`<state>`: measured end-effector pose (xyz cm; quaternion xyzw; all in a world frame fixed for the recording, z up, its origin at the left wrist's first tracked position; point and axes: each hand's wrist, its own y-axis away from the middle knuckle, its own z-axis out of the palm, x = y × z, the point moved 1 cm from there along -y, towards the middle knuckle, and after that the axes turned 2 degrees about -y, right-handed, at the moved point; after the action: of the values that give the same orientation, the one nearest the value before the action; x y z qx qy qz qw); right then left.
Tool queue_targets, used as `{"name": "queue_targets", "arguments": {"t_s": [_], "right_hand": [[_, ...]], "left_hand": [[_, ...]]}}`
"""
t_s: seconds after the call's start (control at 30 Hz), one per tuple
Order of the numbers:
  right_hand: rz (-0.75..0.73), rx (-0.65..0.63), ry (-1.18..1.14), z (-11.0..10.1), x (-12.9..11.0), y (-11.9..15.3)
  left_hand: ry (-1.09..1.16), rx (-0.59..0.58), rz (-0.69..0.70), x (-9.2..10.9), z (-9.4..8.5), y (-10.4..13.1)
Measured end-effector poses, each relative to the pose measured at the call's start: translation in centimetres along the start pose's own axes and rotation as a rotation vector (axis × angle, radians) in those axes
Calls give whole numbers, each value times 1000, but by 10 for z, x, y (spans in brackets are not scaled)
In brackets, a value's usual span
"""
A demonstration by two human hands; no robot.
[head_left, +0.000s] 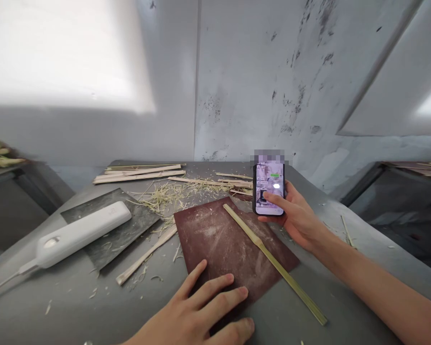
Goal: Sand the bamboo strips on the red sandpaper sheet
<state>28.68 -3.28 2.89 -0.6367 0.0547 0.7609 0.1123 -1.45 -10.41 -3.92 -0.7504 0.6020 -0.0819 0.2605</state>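
Observation:
My right hand [290,211] is wrapped round a smartphone [269,191], its lit screen turned toward me and my thumb lying over the lower part of the screen. Fingers spread, my left hand [204,306] rests palm down on the near edge of a reddish-brown sheet of sandpaper [211,235] dusted with pale powder. Across the right side of that sheet lies a green bamboo strip [273,258] with a node near its middle, reaching past the sheet toward me. It is apart from both hands.
A white power strip-like device [84,235] with a cable lies on a dark grey sheet [118,244] at left. Pale strips [140,175] are stacked at the back, beside green shavings [168,196]. Another strip [147,258] lies left of the sandpaper. A stained wall [237,86] stands behind the table.

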Motion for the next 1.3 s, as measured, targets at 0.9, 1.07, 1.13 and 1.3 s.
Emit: {"name": "queue_targets", "arguments": {"t_s": [0.9, 1.07, 1.13, 1.3], "right_hand": [[25, -45, -37, 4, 3, 5], [44, -35, -44, 6, 2, 6], [52, -23, -47, 7, 2, 7], [28, -21, -17, 6, 0, 7]], "left_hand": [[-33, 2, 8, -2, -14, -8], [-29, -29, 9, -1, -12, -8], [-13, -117, 9, -2, -24, -12], [15, -179, 13, -3, -41, -19]]}}
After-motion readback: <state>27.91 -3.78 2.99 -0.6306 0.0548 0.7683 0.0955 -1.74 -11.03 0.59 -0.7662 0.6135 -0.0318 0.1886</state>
